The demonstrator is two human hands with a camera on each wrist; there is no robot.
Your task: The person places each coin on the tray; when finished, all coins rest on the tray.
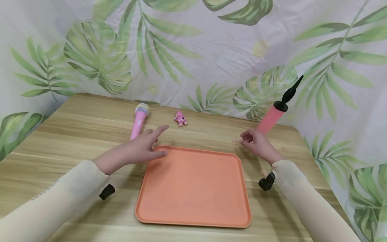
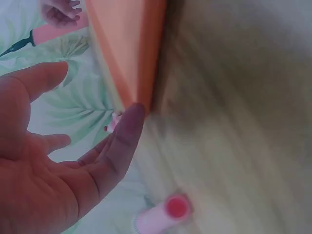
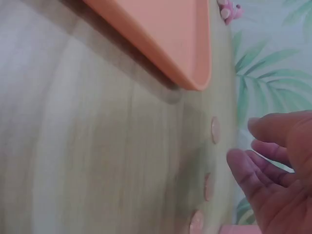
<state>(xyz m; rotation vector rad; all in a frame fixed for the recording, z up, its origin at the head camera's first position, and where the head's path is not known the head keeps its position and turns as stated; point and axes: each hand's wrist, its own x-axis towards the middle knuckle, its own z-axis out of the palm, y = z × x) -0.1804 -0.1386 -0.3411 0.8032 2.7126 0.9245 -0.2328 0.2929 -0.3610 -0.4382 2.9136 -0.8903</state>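
My left hand (image 1: 139,148) hovers over the far left corner of an orange tray (image 1: 193,223), fingers spread and holding nothing. Just beyond that hand lies a pink toy microphone (image 1: 139,121), its lower end hidden behind the hand. To the tray's right, my right hand (image 1: 258,144) hangs above the table with fingers loosely bent and a gap between thumb and fingertips. Close to its fingertips is a small copper-coloured disc (image 1: 234,142), like a coin. Two similar discs, a near disc (image 1: 263,172) and a right-hand disc (image 1: 284,149), lie around that hand.
A pink hand pump (image 1: 271,118) with a black nozzle is behind the right hand, partly covered by it. A small pink bear figure (image 1: 180,119) is near the table's back edge. Leaf-patterned cloth (image 1: 211,50) hangs behind the wooden table (image 1: 99,114).
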